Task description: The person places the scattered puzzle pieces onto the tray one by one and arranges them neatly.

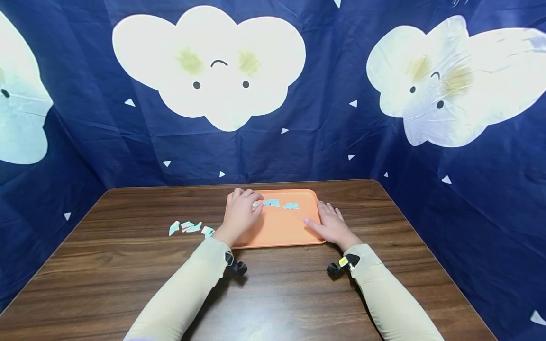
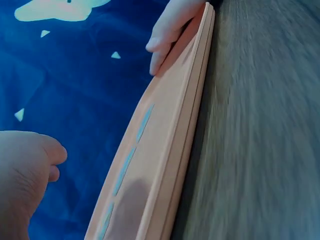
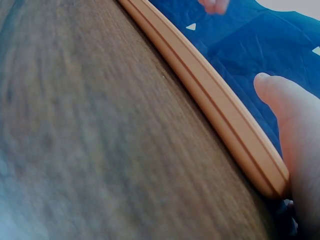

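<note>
Two pale sleeves (image 1: 396, 289) stretch across the wooden worktop (image 1: 277, 303), and beyond them sits the orange tray (image 1: 281, 229), toward the far edge. Right hand (image 1: 330, 226): fingers straight along the tray's right edge, thumb over the rim, nothing clasped. Out left, four jagged pale-blue scraps (image 1: 194, 228) lie on the wood, off the tray's left edge; the left hand (image 1: 244, 210) is nearer. That hand hangs over the tray's left side, fingers loosely bent, no grip showing. Key relation now: a partly hidden scrap (image 1: 255, 204) shows between thumb and forefinger, near the far-left corner; touching or not, can't tell. Rightward from those fingertips, a middle scrap (image 1: 271, 202), long axis along the tray's far edge, then a third scrap (image 1: 291, 206), same line. Behind, blue cloud-print curtain (image 1: 320, 151).
</note>
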{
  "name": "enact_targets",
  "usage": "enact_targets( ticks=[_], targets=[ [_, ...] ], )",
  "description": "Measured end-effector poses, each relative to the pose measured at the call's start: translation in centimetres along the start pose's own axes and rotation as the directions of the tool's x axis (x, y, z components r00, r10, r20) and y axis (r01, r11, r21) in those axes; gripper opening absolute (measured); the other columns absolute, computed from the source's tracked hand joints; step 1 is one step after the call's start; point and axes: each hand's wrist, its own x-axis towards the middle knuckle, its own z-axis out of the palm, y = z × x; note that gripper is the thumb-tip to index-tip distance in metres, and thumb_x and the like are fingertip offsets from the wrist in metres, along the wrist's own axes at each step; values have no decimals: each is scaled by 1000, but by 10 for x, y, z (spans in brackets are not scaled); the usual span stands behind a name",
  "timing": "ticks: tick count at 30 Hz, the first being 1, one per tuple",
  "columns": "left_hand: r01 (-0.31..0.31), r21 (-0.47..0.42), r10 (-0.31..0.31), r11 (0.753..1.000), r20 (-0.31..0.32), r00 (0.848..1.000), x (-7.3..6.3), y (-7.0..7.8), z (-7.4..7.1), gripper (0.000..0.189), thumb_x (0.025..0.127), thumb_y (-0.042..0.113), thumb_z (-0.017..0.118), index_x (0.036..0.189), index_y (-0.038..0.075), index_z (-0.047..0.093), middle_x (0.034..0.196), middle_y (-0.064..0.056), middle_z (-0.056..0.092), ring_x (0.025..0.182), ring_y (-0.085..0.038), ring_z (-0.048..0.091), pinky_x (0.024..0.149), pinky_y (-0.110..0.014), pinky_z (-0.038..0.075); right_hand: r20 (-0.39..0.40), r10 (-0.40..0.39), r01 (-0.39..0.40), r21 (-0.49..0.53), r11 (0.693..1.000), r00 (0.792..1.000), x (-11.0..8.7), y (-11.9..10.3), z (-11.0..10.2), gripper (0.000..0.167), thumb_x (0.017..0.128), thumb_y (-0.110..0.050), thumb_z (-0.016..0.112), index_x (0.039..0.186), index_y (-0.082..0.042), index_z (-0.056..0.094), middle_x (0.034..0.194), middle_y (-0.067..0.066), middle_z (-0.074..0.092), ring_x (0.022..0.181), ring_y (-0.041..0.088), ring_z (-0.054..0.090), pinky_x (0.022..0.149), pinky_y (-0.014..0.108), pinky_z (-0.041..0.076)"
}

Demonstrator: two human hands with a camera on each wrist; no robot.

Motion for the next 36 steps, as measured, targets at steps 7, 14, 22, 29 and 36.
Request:
enact_targets(
  ticks=[7,14,22,29,36],
  targets=[
    [83,-39,-84,996,-37,996,-22,-23,-17,20,92,21,69,111,15,73,117,-4,69,106,-30,50,96,-52,33,10,3,-3,4,1000,1000,0,-1,-1,99,96,-69,42,159,4,16,165,21,20,153,40,11,120,59,4],
    [105,-34,-106,994,-35,994,-43,-50,-25,25,90,20,70,114,12,72,112,-6,69,106,-34,50,95,-55,32,6,3,-3,5,1000,1000,-1,-1,-1,99,97,-68,43,158,4,16,165,22,20,153,41,11,120,59,3],
    [167,-11,-167,986,1,986,-65,-76,-31,30,90,22,69,117,10,70,115,-9,67,111,-37,48,96,-57,30,-5,-12,13,11,1000,1000,1,1,1,98,97,-67,42,158,5,18,164,23,21,153,41,12,120,60,4],
    [164,21,-165,986,34,986,-84,-96,-40,38,86,30,74,119,10,70,118,-9,67,109,-38,48,96,-57,30,-5,-12,12,11,1000,1000,0,-1,1,97,97,-66,43,158,5,18,164,23,21,153,41,12,120,60,4],
    [165,54,-169,985,82,982,-93,-106,-48,44,83,40,77,117,12,70,117,-8,68,107,-37,48,94,-57,30,-13,-20,20,15,1000,1000,0,-1,1,98,97,-67,44,158,5,18,164,23,22,153,42,12,120,60,4]
  ],
)
